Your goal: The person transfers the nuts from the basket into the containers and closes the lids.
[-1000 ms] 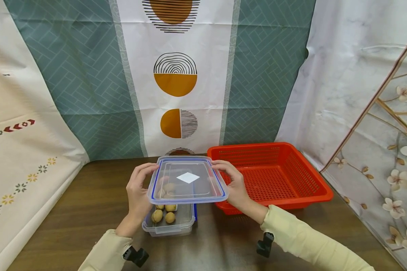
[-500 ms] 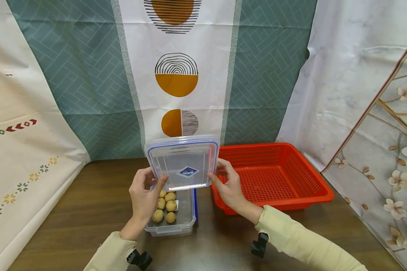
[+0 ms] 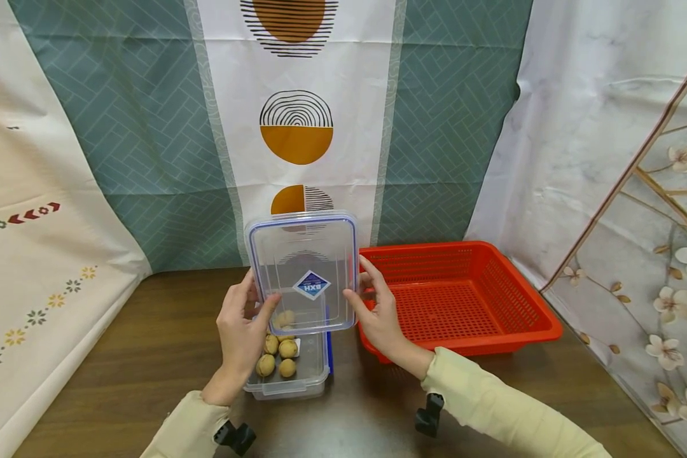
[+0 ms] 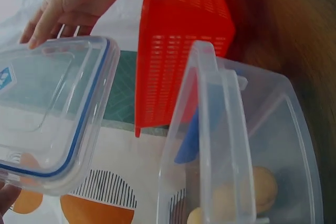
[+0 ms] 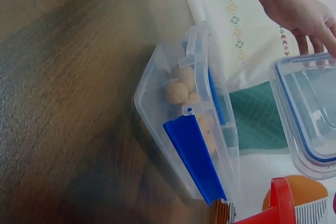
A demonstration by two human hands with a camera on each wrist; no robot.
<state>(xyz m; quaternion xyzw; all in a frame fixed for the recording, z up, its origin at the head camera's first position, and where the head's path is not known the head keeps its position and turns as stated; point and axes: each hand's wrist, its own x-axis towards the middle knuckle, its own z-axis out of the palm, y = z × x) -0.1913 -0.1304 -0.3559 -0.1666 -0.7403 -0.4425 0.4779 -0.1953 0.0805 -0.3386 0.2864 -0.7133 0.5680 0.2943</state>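
Note:
A clear plastic lid (image 3: 298,245) with a blue seal and a blue diamond label is held up, nearly upright. My left hand (image 3: 242,334) grips its left edge, thumb on the near face. On the opposite edge, my right hand (image 3: 385,321) pinches it the same way; in the left wrist view that hand (image 4: 89,3) shows behind the lid. Below and partly behind the lid stands a clear plastic box (image 3: 315,385), uncovered, holding several walnuts (image 3: 266,365). A blue latch (image 5: 194,153) hangs on the box's side in the right wrist view.
A red perforated plastic basket (image 3: 452,312) stands to the right of the box, behind my right hand. Patterned cloths (image 3: 166,127) hang at the back and along both sides. All this rests on a brown wooden table (image 3: 166,324).
Both hands have tipped the lid from nearly flat to almost upright, its far edge rising and its label turning into view. The box and basket have stayed put.

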